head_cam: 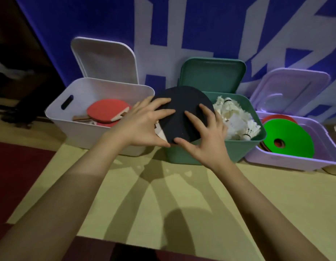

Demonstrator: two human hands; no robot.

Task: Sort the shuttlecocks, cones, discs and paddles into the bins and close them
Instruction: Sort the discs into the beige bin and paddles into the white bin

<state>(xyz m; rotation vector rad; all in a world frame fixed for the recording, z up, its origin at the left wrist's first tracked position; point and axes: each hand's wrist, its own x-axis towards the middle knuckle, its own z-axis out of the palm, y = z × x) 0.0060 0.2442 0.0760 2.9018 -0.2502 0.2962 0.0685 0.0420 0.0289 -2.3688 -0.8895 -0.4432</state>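
Black rubber-faced round paddle [182, 110] is pinched by both hands, left hand [142, 125] and right hand [205, 136], just right of the white plastic bin [69, 117]; handle probably points left toward it.

1 head-worn view looks forward and down, close over 3 open bins [99, 129] against a wall.

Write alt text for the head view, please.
Both hands, left hand and right hand, hold a black paddle above a white bin and green bin of shuttlecocks; a lilac bin holds discs.
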